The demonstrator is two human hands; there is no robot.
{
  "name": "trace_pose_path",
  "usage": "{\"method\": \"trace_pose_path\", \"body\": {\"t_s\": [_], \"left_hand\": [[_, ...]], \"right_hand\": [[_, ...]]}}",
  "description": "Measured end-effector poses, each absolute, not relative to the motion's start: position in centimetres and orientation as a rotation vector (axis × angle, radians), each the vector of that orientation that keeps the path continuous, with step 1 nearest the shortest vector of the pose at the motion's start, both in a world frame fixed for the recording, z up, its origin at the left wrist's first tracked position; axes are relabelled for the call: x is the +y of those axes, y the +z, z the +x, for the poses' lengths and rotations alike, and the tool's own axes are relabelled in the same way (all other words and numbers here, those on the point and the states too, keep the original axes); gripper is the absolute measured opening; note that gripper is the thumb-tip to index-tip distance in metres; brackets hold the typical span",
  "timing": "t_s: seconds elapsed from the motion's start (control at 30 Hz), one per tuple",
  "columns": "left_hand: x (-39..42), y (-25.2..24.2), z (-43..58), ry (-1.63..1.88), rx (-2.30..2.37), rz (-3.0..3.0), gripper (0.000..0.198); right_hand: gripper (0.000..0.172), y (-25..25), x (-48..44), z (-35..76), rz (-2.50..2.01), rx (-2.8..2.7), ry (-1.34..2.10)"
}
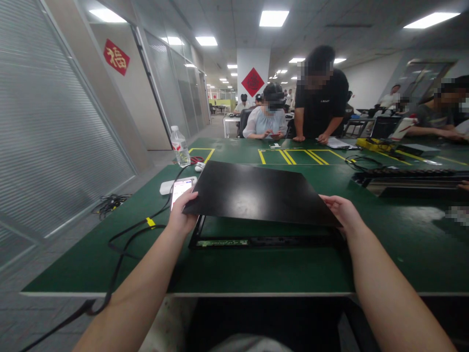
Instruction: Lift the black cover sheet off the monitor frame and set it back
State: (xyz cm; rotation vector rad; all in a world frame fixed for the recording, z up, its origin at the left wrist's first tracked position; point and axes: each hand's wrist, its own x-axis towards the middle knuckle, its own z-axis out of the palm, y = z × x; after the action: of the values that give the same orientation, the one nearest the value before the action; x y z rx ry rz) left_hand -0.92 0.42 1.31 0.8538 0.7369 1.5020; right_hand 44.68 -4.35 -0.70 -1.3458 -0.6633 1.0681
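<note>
Cable: black, looping over the table's left side and off its near edge; its lower end runs out of my sight.
Bottle: clear, upright, at the far left of the table.
Phone: screen lit but unreadable from here, its near part covered by the left hand.
Left hand: thumb over the top of the panel's left edge, near the corner; the other fingers go underneath, mostly out of view, pinched narrowly around that edge.
Frame: thin and dark, lying on the green table below the panel, which hides most of its far part; a green circuit strip shows along the near left.
Panel: black, flat, held up between the two hands, tilted; its underside I cannot see.
Right hand: closed on the panel's right edge, fingers partly hidden by it, so I cannot tell where each one presses.
Stack: dark pieces to the far right, details blurred.
</note>
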Motion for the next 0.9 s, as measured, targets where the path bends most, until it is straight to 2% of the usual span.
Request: {"method": "trace_pose_path", "body": {"t_s": [0.1, 0.2, 0.47, 0.8, 0.9], "left_hand": [[0.7, 1.1, -1.2, 1.508, 0.739, 0.841, 0.038], [0.6, 1.3, -1.0, 1.533, 0.752, 0.819, 0.037], [0.3, 1.4, -0.7, 1.508, 0.802, 0.854, 0.034], [1.1, 0.1, -1.2, 1.501, 0.802, 0.881, 0.049], [1.0, 0.1, -1.0, 1.503, 0.808, 0.895, 0.049]], "right_hand": [[0.038, -0.6, -4.2, 45.3, -1.331, -0.440, 1.118], [0.035, -0.5, -4.3, 45.4, -1.348, -0.393, 1.086], [0.026, -1.1, -4.3, 45.5, -1.484, -0.536, 0.912], [0.029, -2.5, -3.6, 45.9, -1.609, -0.678, 0.705], [0.034, -2.9, -3.6, 46.1, -1.628, -0.717, 0.656]]}}
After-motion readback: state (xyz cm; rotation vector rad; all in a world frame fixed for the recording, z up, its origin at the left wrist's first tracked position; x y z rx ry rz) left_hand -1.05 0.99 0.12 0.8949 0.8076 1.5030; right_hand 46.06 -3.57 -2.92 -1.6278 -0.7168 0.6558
